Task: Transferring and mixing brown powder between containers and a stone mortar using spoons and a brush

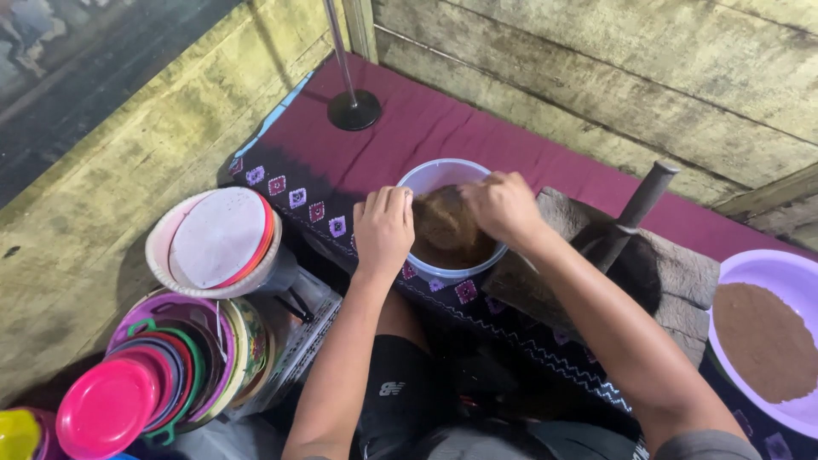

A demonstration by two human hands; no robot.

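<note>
Over the pale tub (423,181) on the maroon cloth's (477,128) near edge, left hand (383,227) curls on its rim, right hand (503,207) grips a brown clump (441,220), seemingly mid-crumbling; further careful crumbling seems called for

Maroon cloth (477,136) (bowl (426,176), basin (767,264))

A corner is formed by rough, weathered wooden plank walls (596,77), stained yellowish-green. The floor is covered by a maroon cloth (477,136) edged with a patterned dark border. A thin metal pole on a round black base (354,109) is set near the corner.
</note>
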